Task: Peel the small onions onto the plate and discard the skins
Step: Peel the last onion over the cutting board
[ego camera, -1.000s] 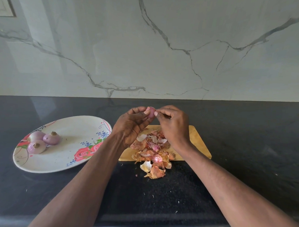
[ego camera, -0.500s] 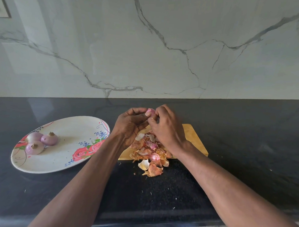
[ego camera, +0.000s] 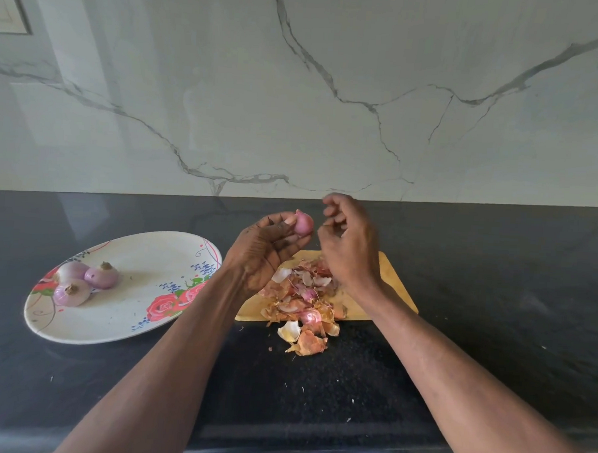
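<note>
Black countertop (ego camera: 317, 391), nearest: scattered flecks of skin are being left on it, with a few larger skins spilling off the board's near edge.

Skins (ego camera: 304, 305): a loose heap is being kept on the yellow cutting board (ego camera: 396, 285); none is judged discarded yet.

Plate (ego camera: 140, 308), floral, to the left: three peeled onions (ego camera: 83, 280) are being held at its far-left rim, touching one another.

Left hand (ego camera: 265, 249): a fourth small onion (ego camera: 304, 223) is being pinched at the fingertips above the board, apparently almost bare of skin.

Right hand (ego camera: 350, 242): held just beside that onion, not touching it; fingers are being kept loosely curled, whether around a scrap of peel cannot be told.

Marble wall (ego camera: 331, 90), farthest: nothing is being obstructed; the way to the plate is being crossed only by the left forearm.

Remaining, as judged: onion to plate, skins to bin.
</note>
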